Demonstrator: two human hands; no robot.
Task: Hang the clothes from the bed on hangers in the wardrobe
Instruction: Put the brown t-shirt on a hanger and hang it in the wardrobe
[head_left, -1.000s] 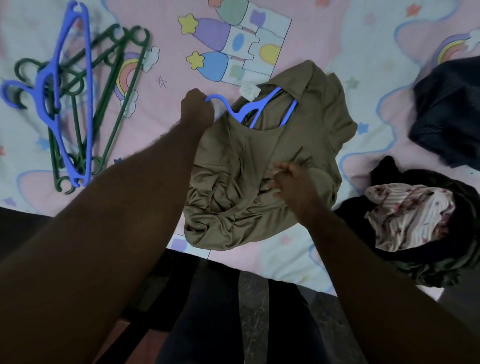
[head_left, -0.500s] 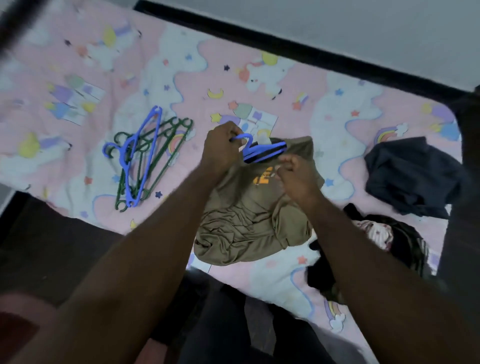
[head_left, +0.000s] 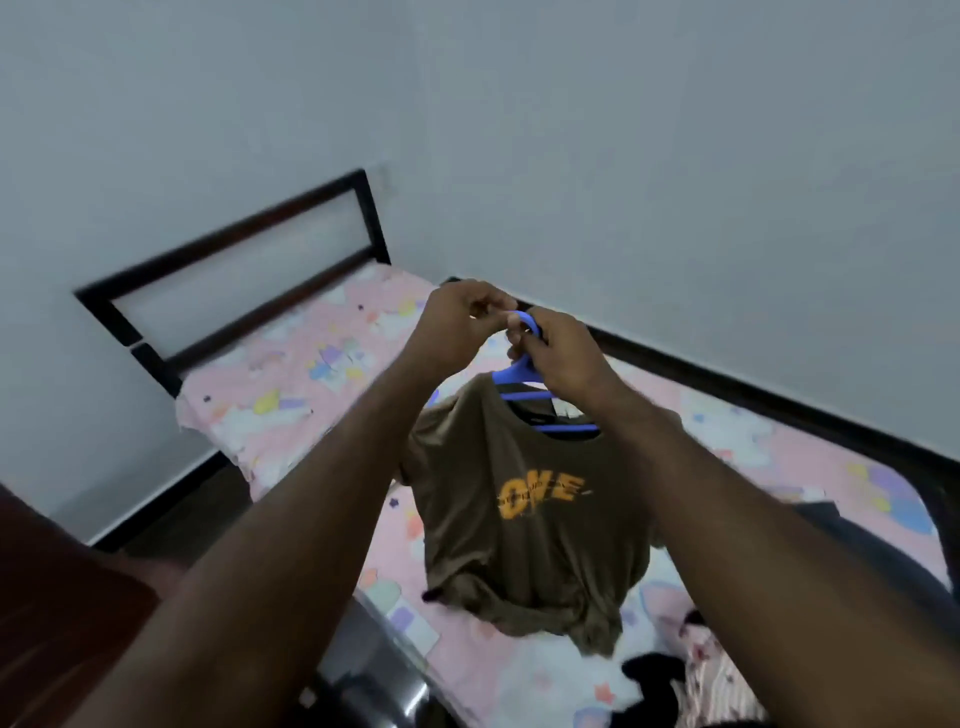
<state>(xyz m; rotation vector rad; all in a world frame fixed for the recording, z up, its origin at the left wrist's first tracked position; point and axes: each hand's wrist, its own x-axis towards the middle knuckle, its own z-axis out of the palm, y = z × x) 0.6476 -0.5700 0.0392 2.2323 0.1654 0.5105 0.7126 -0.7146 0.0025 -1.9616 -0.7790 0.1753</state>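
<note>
Gripping in head view: right hand (head_left: 561, 358) is clamping the blue hanger (head_left: 514, 373) at its neck, and left hand (head_left: 457, 322) is pinching the hook tip. Olive T-shirt (head_left: 530, 519) is hanging straight below both hands, over the bed (head_left: 291, 364). Hanger bar is running left-right, and the right hand is sitting nearer the shirt.

A bedroom in a home: a single bed (head_left: 769, 411) with a dark metal headboard (head_left: 223, 234) sits in the corner of plain pale walls (head_left: 623, 130) under a pink cartoon-print bedsheet (head_left: 311, 364); loose clothes (head_left: 675, 675) lie on it, and a brown T-shirt (head_left: 530, 519) hangs on a blue plastic hanger (head_left: 519, 371)
</note>
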